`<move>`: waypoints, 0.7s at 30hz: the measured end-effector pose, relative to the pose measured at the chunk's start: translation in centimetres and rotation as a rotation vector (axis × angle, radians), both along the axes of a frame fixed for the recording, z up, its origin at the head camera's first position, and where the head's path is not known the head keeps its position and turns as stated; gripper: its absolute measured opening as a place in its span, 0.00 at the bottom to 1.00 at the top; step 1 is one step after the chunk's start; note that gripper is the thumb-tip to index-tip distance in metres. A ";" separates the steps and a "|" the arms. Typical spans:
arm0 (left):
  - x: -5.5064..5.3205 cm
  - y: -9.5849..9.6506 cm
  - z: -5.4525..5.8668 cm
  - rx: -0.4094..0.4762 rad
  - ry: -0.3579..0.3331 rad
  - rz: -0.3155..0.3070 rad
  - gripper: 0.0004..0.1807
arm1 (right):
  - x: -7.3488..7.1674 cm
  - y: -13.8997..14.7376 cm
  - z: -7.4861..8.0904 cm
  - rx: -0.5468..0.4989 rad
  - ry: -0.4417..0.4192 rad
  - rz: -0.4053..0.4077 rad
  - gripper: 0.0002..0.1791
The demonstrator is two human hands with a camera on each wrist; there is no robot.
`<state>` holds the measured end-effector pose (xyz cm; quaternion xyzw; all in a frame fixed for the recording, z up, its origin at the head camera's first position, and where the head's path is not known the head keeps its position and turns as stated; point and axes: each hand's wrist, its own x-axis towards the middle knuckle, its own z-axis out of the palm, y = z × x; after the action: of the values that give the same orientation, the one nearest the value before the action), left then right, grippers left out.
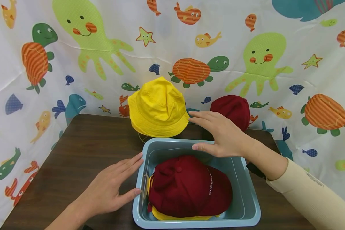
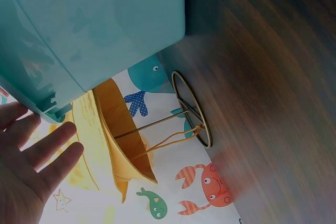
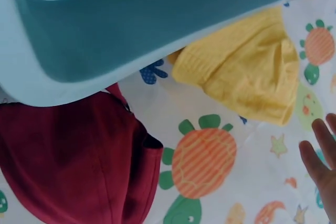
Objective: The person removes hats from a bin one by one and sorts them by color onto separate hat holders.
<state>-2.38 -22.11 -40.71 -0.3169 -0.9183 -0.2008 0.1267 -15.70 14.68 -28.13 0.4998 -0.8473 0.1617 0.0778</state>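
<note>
A light blue plastic bin (image 1: 254, 204) stands on the dark table. In it lies a dark red cap (image 1: 187, 188) with white lettering by its brim, over something yellow (image 1: 172, 216) that shows along its lower and left edges. My left hand (image 1: 112, 185) is at the bin's left rim, fingers extended; the left wrist view shows fingertips (image 2: 32, 121) at the rim. Over the back right of the bin my right hand (image 1: 221, 134) hovers with straight fingers and holds nothing. Behind the bin, a yellow bucket hat (image 1: 159, 108) sits on a wire stand (image 2: 191, 109).
A second dark red cap (image 1: 233, 110) is at the back right, partly behind my right hand; its support is hidden. A white curtain (image 1: 172, 9) printed with sea animals hangs behind the brown wood-grain table (image 1: 103, 143).
</note>
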 end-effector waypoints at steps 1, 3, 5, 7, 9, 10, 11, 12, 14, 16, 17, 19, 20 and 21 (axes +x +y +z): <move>0.0 0.0 0.0 -0.002 0.001 0.001 0.46 | 0.2 0.1 -0.1 0.009 -0.002 0.005 0.42; 0.0 0.0 0.0 -0.006 0.005 0.001 0.46 | 0.5 0.3 -0.2 0.027 -0.007 0.012 0.43; 0.0 0.0 0.0 -0.003 0.008 -0.002 0.46 | 0.7 0.5 -0.2 0.038 -0.020 0.017 0.44; 0.0 0.0 0.0 0.000 0.013 -0.003 0.46 | 1.0 0.7 -0.4 0.050 -0.038 0.022 0.45; 0.0 0.0 0.0 0.004 0.017 -0.006 0.46 | 1.2 0.7 -0.5 0.064 -0.059 0.024 0.46; 0.0 0.0 0.0 0.004 0.012 -0.005 0.46 | 1.3 0.8 -0.5 0.070 -0.069 0.026 0.46; 0.0 0.0 0.0 0.006 0.012 -0.006 0.46 | 1.3 0.8 -0.7 0.078 -0.078 0.026 0.46; 0.0 0.0 0.0 0.006 0.012 -0.005 0.46 | 1.4 0.8 -0.8 0.086 -0.088 0.027 0.46; 0.0 0.0 0.0 0.008 0.010 -0.006 0.46 | 1.7 0.8 -1.0 0.100 -0.106 0.028 0.47; 0.0 0.0 -0.1 0.008 0.007 -0.004 0.45 | 1.9 0.7 -1.2 0.112 -0.116 0.032 0.47; 0.0 0.0 -0.1 0.010 0.012 -0.005 0.45 | 2.0 0.7 -1.3 0.117 -0.120 0.035 0.47; 0.0 0.0 0.0 0.009 0.008 -0.002 0.45 | 2.2 0.7 -1.4 0.129 -0.131 0.043 0.48; 0.0 0.0 0.0 0.009 0.008 -0.001 0.45 | 2.3 0.6 -1.5 0.136 -0.136 0.046 0.48; 0.1 0.0 0.0 0.008 0.007 0.001 0.45 | 2.4 0.5 -1.6 0.142 -0.145 0.049 0.48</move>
<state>-2.32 -22.09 -40.70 -0.3167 -0.9172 -0.2032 0.1310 -13.31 15.22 -29.68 0.5116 -0.8477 0.1386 -0.0233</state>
